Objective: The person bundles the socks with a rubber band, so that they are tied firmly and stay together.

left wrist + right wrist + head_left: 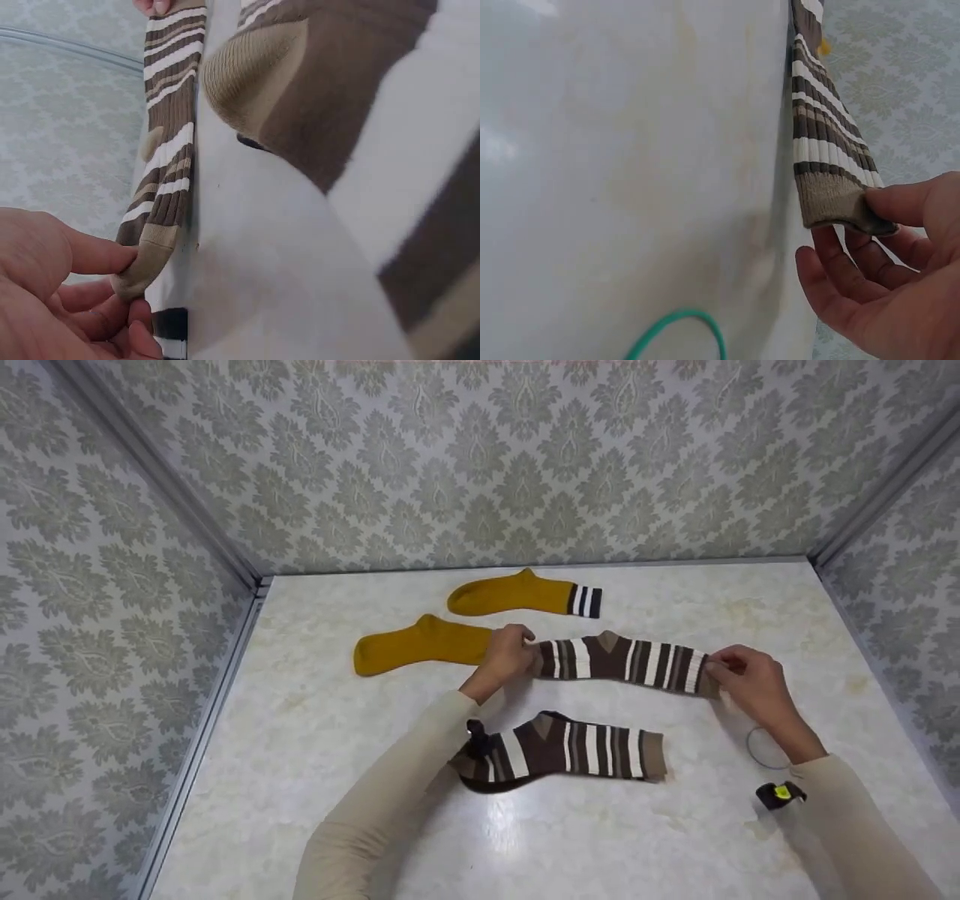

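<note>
A brown, white and tan striped sock [626,662] is stretched lengthwise between my two hands. My left hand [511,651] pinches its tan toe [154,259] between thumb and fingers. At the other end, my right hand [754,682] pinches the tan cuff [831,199], thumb on top and fingers beneath. Nearer to me lies a second striped sock [592,750], with dark fabric showing under its edge; my left forearm hides part of its toe. Beyond my left hand lies a mustard sock [405,647], its cuff end hidden behind the hand.
Another mustard sock [510,594] with a black-and-white banded cuff lies farther back on the pale marbled table [300,750]. Patterned panels [525,472] close off the back and sides. A wrist camera strap [780,793] hangs by the right sleeve.
</note>
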`<state>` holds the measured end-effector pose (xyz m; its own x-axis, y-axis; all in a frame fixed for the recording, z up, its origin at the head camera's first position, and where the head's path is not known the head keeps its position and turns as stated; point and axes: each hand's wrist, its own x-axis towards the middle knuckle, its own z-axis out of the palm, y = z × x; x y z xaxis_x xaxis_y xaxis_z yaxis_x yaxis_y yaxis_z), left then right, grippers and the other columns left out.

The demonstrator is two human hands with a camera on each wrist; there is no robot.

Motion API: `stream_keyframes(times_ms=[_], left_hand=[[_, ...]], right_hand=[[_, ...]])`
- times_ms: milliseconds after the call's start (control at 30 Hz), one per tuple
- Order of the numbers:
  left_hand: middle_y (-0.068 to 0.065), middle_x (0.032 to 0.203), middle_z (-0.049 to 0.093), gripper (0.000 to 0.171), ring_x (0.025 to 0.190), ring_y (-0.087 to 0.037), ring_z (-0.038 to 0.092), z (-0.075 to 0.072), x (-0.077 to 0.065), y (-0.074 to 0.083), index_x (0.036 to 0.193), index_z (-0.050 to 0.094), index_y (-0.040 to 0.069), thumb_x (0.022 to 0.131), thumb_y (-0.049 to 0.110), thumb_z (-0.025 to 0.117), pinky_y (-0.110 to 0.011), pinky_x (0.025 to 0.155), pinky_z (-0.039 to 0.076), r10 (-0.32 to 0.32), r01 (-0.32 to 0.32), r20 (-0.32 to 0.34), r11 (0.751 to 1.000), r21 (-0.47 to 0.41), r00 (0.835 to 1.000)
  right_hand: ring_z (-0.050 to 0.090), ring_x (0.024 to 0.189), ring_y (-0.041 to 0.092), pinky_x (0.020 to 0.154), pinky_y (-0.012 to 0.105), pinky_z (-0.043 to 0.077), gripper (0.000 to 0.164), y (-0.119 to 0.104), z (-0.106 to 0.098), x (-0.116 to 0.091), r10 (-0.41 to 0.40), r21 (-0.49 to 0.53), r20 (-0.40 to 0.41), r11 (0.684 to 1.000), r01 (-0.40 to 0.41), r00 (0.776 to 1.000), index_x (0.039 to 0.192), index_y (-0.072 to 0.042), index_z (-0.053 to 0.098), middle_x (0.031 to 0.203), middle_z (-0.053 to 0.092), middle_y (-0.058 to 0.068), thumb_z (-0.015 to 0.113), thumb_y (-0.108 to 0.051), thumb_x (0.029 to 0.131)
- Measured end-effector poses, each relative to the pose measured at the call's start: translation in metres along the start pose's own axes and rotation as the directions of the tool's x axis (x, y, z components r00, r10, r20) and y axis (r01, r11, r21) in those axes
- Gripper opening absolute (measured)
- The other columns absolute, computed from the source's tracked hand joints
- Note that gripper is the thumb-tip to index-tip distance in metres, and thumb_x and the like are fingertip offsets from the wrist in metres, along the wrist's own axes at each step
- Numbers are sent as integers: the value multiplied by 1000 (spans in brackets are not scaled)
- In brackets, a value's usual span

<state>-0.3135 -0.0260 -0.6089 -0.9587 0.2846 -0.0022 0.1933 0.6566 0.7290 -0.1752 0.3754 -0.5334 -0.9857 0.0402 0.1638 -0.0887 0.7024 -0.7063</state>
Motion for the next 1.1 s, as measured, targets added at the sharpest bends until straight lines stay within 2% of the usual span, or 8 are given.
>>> stream_keyframes(times_ms=[67, 167, 267, 400, 467, 567, 800, 1100], left_hand=[[-10, 102, 79, 23, 86, -18, 63, -3, -3, -7, 113, 83, -3, 93, 3, 74, -30, 81, 57, 9, -8, 11, 1000, -25, 1000], [-2, 76, 69, 11, 72, -15, 51, -12, -15, -13, 89, 85, 4, 91, 3, 75, -28, 64, 44, 24, -21, 30, 994, -109, 999], [1, 65, 52, 26, 65, -17, 40, -37, -46, 12, 68, 73, 7, 94, 0, 74, -31, 61, 32, -1, 17, 74, 976, -217, 997], [-1, 76, 57, 24, 73, -16, 50, -73, -88, 53, 74, 66, 3, 96, -6, 73, -29, 71, 43, -87, 113, 89, 928, -356, 992], [-1, 85, 63, 16, 81, -15, 57, -80, -98, 57, 84, 70, 2, 97, -4, 75, -28, 78, 48, -116, 135, 73, 908, -396, 991], [-2, 87, 65, 10, 82, -17, 59, -88, -107, 56, 91, 72, 3, 100, 2, 77, -31, 76, 51, -139, 151, 59, 897, -416, 989], [0, 81, 66, 9, 83, -25, 63, -103, -123, 46, 92, 73, 5, 100, 5, 77, -47, 78, 56, -110, 120, 48, 876, -466, 993], [-1, 85, 68, 6, 81, -18, 65, -111, -155, 33, 99, 72, 3, 101, 7, 76, -41, 77, 60, -149, 158, 58, 857, -491, 987]], right_hand=[[61, 89, 1, 75, 13, 46, 21, -4, 0, -2, -14, 16, -12, 1000, 14, 1000, 115, 2, 77, 106, 75, 19, 72, -17, 108], [61, 89, -2, 75, 13, 47, 18, -10, 1, -5, -36, 44, -27, 998, 37, 999, 114, 2, 77, 106, 74, 17, 72, -14, 108], [63, 89, -2, 71, 13, 49, 18, -15, 3, -7, -43, 67, -28, 997, 45, 999, 114, 2, 77, 106, 74, 17, 72, -14, 108], [67, 87, 0, 68, 17, 54, 20, -22, 6, -11, -32, 104, -14, 994, 33, 999, 116, 2, 76, 108, 73, 18, 72, -16, 109], [68, 85, 1, 67, 19, 56, 20, -25, 8, -12, -32, 125, -9, 992, 33, 999, 117, 1, 76, 109, 73, 18, 72, -16, 109], [70, 84, 2, 67, 20, 57, 18, -28, 9, -16, -48, 150, -13, 987, 50, 999, 117, 1, 76, 109, 74, 18, 73, -14, 109], [72, 84, 5, 67, 23, 59, 14, -33, 18, -23, -95, 170, 11, 981, 92, 995, 116, -2, 78, 107, 75, 15, 74, -12, 107], [73, 73, 17, 63, 23, 56, 10, -41, 28, -35, -128, 200, 40, 973, 118, 991, 113, -4, 79, 100, 77, 13, 76, -8, 105]])
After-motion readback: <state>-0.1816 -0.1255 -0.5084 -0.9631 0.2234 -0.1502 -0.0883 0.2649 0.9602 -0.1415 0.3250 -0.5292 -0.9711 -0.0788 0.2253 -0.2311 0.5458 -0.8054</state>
